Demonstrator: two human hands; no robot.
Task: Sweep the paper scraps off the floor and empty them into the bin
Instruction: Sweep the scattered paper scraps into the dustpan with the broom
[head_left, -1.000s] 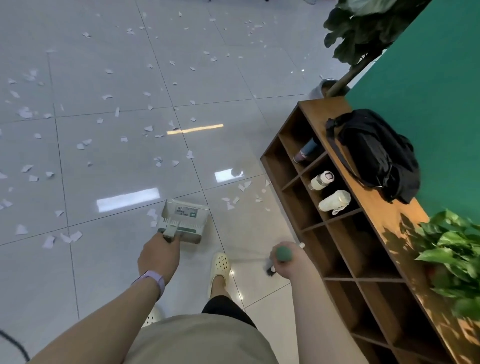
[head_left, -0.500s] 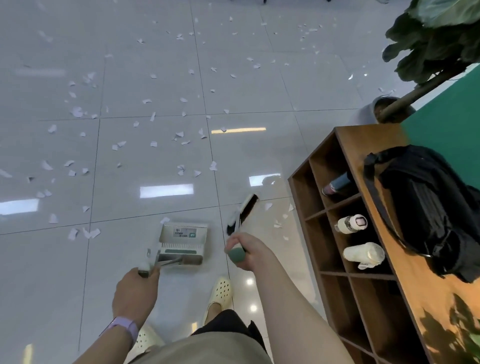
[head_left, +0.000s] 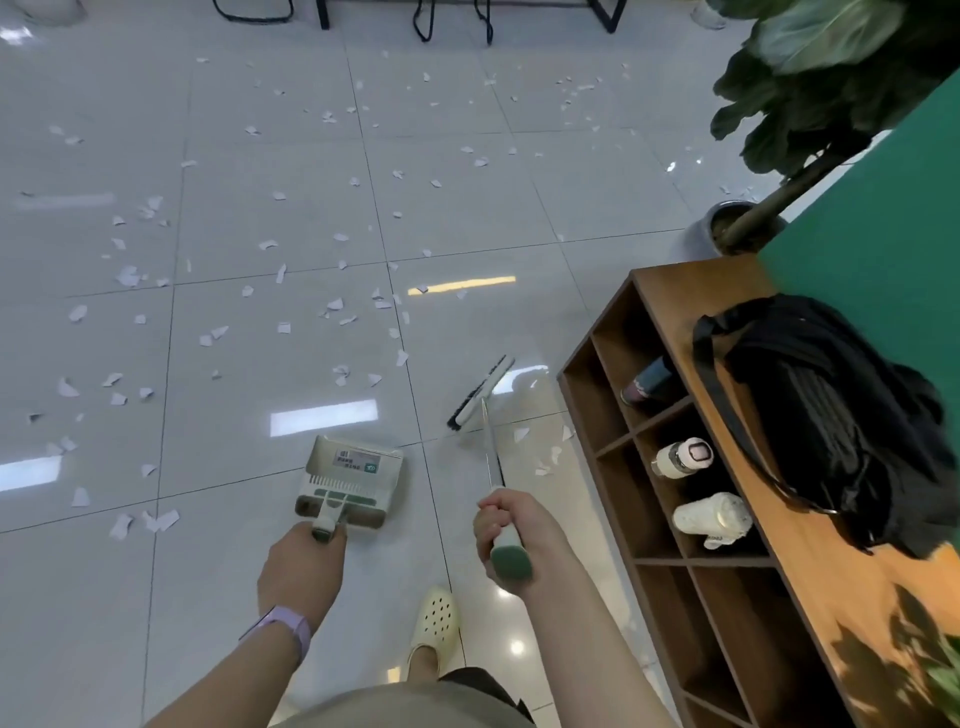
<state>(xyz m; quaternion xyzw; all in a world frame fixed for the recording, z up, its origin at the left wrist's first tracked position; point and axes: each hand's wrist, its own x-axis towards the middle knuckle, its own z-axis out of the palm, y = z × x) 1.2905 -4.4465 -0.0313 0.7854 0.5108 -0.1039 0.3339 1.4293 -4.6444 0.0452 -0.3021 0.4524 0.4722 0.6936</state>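
Swung forward beside the dustpan (head_left: 351, 480) gripped by the left hand (head_left: 303, 569), the broom (head_left: 483, 395), clasped in the right hand (head_left: 511, 535), is set down near scraps (head_left: 545, 457), so sweeping is judged barely begun

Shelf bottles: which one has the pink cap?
The middle bottle, white with a pink cap facing out. The top bottle is dark; the lowest bottle is all white. Each lies in its own compartment.

A wooden shelf (head_left: 670, 291) stands against a green wall (head_left: 883, 218). A black bag (head_left: 831, 415) lies on top. Three bottles (head_left: 683, 457) lie in its compartments. A potted plant (head_left: 810, 78) stands beyond it. Black furniture legs (head_left: 322, 13) line the far edge.
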